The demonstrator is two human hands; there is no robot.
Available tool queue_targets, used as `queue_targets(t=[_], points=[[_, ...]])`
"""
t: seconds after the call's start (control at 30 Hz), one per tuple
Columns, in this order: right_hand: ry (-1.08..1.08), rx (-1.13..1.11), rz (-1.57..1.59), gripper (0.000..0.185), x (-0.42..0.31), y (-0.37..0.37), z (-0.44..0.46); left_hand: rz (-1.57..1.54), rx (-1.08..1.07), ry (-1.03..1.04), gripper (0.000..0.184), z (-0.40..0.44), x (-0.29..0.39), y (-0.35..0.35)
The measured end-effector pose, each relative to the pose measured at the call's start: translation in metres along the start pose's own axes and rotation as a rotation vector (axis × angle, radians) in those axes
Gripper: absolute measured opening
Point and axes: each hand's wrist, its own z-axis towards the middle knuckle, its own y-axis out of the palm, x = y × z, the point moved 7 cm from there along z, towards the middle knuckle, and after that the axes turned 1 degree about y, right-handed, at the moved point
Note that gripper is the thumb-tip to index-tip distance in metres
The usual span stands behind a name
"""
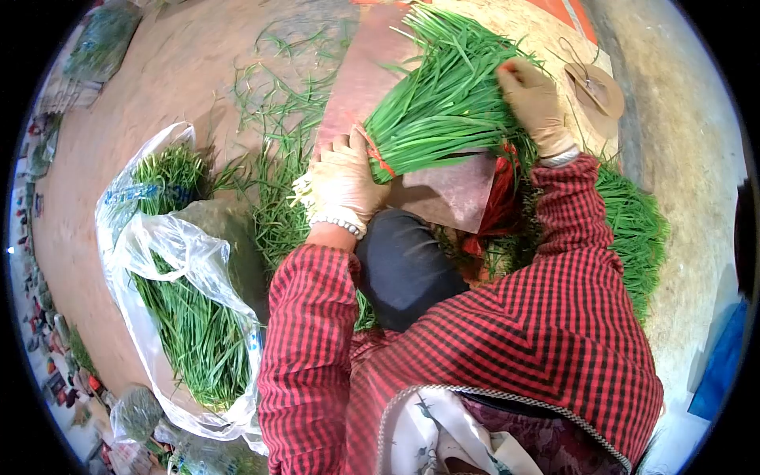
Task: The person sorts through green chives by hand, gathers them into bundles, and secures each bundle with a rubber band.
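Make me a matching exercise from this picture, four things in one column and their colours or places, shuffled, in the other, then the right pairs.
Things:
1. Red tie
2. Beaded bracelet
3. Clear plastic bag
4. Trouser knee

Colours or places:
A. At picture left, holding cut greens
B. Black or very dark
C. Around the bundle of chive-like greens
D. At the left hand's wrist

Pairs: 1-C, 2-D, 3-A, 4-B
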Motion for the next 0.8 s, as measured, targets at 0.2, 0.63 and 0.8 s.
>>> queue_targets(t=[0.2, 0.63, 0.8], points=[[0.368, -0.268, 0.280, 0.025, -0.006, 0.004, -0.029, 0.000, 0.006, -0.002, 0.090, -0.001, 0.000, -0.002], [0.280, -0.547, 0.501, 0.020, -0.027, 0.058, -0.050, -0.021, 0.016, -0.003, 0.088, 0.000, 0.002, -0.004], [0.280, -0.380, 1.033, 0.022, -0.057, 0.008, -0.039, -0.033, -0.020, -0.021, 0.091, -0.001, 0.000, -0.002]])
